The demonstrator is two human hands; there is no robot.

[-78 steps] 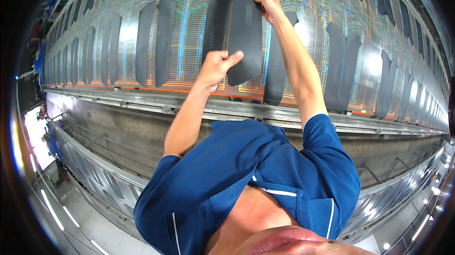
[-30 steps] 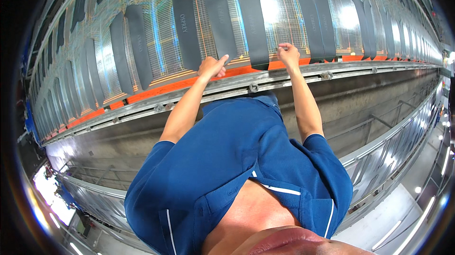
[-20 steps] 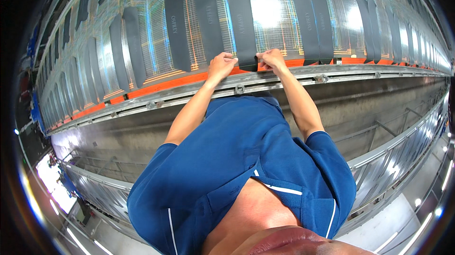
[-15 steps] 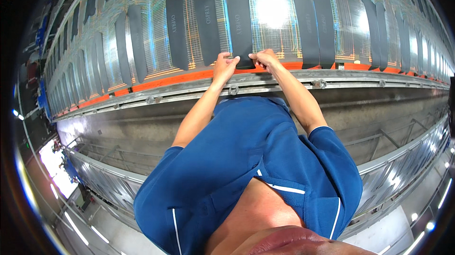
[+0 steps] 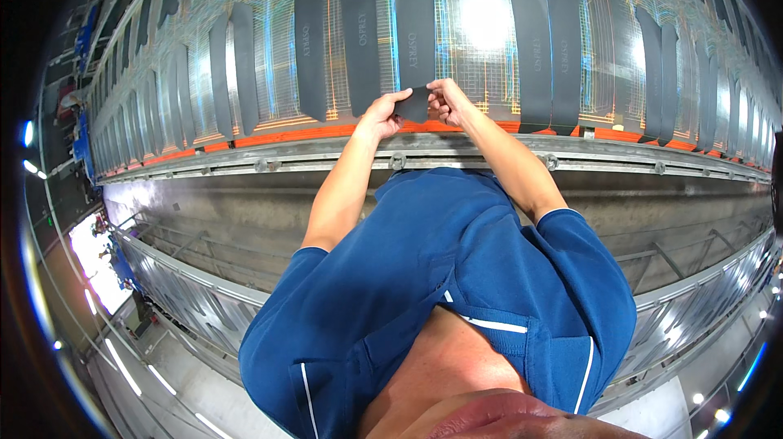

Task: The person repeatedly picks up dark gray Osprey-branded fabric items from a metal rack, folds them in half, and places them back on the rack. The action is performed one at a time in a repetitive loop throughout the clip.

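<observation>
- Left hand (image 5: 380,116), thumb on top and fingers curled low, grips the left edge of a dark panel (image 5: 416,31) at its near end.
- Right hand (image 5: 449,103), fingers curled in, pinches the same end at its right edge, a little farther out than the left; the fingertip contact is small from here.
- Between the two hands, which stand close but apart, the panel's near end appears bent up off the table.
- The rest of the panel lies ahead of both hands, its long axis running almost straight away from the person; neither hand reaches its far end.
- The left hand is nearer the left pair (image 5: 356,39) of panels, the right hand nearer the right pair (image 5: 533,56), all roughly parallel to the held one.
- Beneath spreads a glossy lined table (image 5: 475,72), its near side edged by an orange strip (image 5: 493,126) and a metal rail (image 5: 473,145), both crosswise to the panel.
</observation>
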